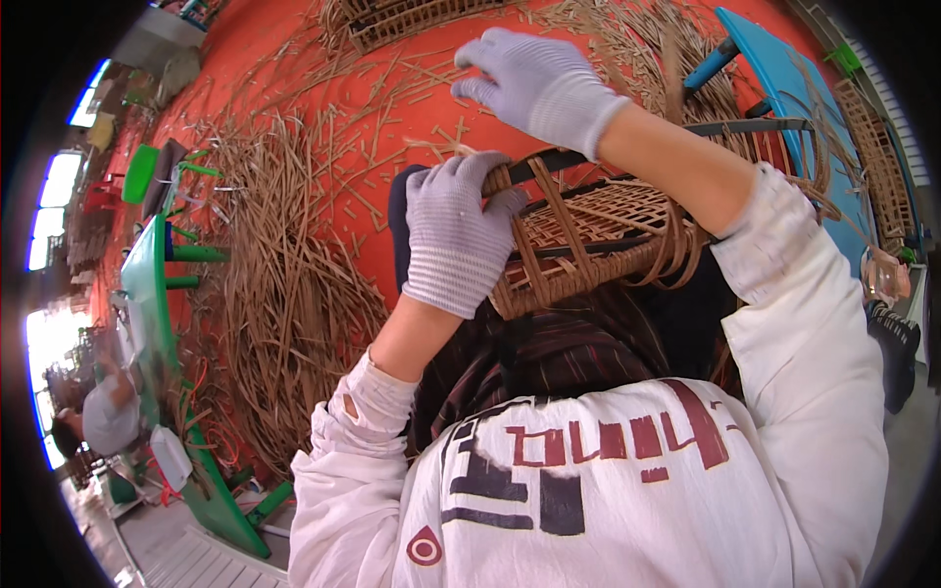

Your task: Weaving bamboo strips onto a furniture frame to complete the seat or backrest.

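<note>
A brown woven basket [580,218] with dark rim strips rests tilted across my lap, its side slats upright and its weave partly unfinished-looking, with loose loops at the right end. My left hand [455,235], in a pale knitted glove, is wrapped round the basket's left corner at the rim. Past the far rim, my right hand [541,86] hangs in the air in the same kind of glove. Its thumb and fingers are apart, and I see nothing between them. The right forearm passes over the basket's rim and hides part of it.
Long brown strips [294,294] lie heaped on the red floor to the left, with short offcuts scattered ahead. Another woven basket [412,22] sits at the far edge. A green table [157,294] stands left, a blue table [774,69] right. Another person [110,412] is at far left.
</note>
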{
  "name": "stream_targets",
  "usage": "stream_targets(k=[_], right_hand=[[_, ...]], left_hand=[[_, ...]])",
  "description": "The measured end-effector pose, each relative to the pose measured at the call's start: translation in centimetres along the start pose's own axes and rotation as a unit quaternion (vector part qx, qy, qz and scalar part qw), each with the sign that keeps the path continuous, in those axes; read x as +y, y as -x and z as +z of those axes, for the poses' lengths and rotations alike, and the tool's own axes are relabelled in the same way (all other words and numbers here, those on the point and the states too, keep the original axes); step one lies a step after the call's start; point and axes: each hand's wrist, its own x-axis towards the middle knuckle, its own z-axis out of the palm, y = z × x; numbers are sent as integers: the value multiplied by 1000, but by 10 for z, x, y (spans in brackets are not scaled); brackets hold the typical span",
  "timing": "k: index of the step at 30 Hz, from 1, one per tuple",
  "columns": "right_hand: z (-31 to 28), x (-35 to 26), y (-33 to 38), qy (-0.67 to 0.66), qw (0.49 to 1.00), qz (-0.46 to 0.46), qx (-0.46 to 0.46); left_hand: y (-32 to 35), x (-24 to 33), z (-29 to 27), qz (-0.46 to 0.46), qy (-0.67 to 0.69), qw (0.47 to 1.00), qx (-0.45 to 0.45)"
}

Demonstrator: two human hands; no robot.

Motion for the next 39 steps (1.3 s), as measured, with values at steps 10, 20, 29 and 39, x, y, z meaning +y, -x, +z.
stream_targets(k=[10, 20, 29, 39], right_hand=[[-55, -38, 108, -341, 901, 182, -194], [-32, -45, 79, -368, 831, 293, -298], [-44, -20, 91, -537, 668, 418, -301], [-24, -32, 91, -320, 947, -10, 15]], left_hand=[[-31, -12, -11, -118, 155, 971, -139], [-38, -25, -13, -136, 227, 936, -232], [-35, -33, -11, -107, 243, 940, -213], [-40, -30, -11, -106, 219, 947, -208]])
